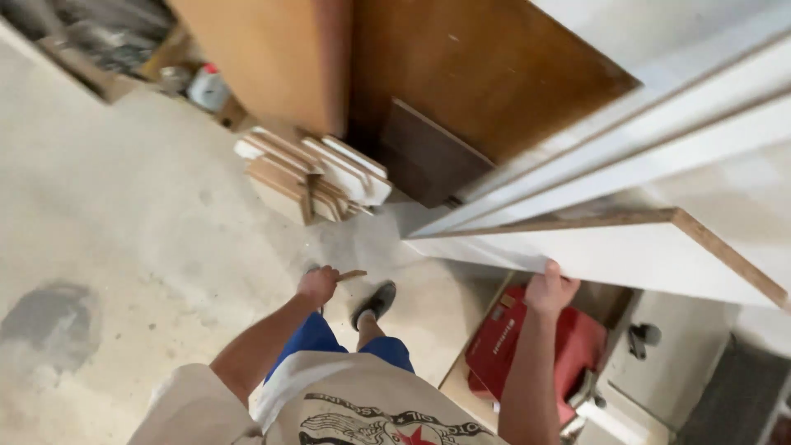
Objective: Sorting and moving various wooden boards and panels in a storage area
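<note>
- Under the lower edge of the white board (626, 255), your right hand (549, 290) reaches up, its fingers (550, 269) curled over the edge and touching it; the board tilts across the right side of the view, with a raw brown chipboard edge showing.
- Down by your thigh, your left hand (317, 284) is closed around a thin wooden stick (353, 274), fingers pressed together on it, with the stick's end poking out to the right.
- Behind the white board lean more white panels (684, 124) and a large brown sheet (486, 74).
- Against the brown sheet rests a small dark panel (428, 156), and just beside it a stack of light offcuts (317, 177) stands on the concrete floor (124, 231).
- Below your right arm sits a red case (535, 346).
- Your dark shoe (375, 302) is planted on the floor between your two hands.
</note>
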